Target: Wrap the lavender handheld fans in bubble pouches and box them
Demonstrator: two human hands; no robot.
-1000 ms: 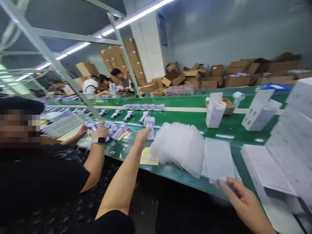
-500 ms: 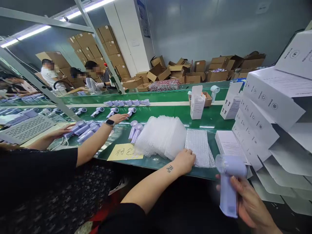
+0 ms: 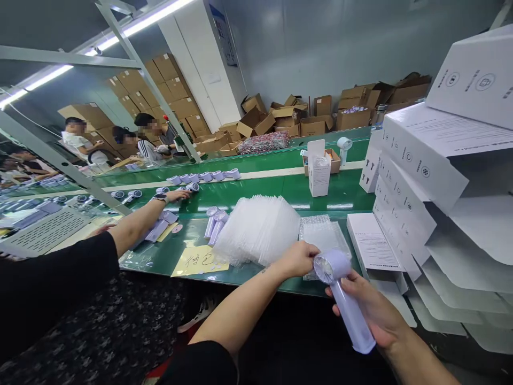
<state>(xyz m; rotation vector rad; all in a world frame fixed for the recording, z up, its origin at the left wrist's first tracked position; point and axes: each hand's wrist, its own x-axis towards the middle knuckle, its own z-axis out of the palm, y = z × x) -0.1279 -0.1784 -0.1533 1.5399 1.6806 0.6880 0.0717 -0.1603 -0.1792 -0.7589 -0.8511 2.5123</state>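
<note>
My right hand grips the handle of a lilac hand-held fan, its round head up and tilted left, just off the near edge of the green belt. My left hand is curled on the near corner of a flat pile of bubble-wrap bags, right beside the fan's head. A fanned stack of more bubble bags lies to its left. Two more lilac fans lie beyond that stack.
A co-worker's arm reaches from the left to fans on the belt. A yellow note lies near the edge. Stacked white cartons crowd the right side. An open white box stands mid-belt. Cardboard boxes line the back.
The fan passed from my left hand to my right and now sits close to the bubble bags. My left hand went to the bag pile and curled on its corner.
</note>
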